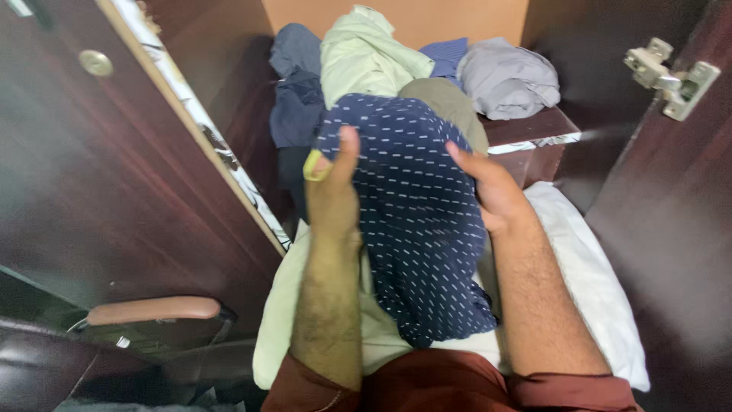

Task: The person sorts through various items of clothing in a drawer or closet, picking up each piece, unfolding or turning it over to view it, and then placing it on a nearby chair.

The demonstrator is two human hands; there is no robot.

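left hand (333, 194) raised, right hand (492, 191) open

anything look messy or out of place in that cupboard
Yes. Behind the dark blue dotted garment held between the left hand and right hand, the clothes are heaped rather than folded: a pale green piece, a grey one and dark blue ones lie crumpled on the shelf.
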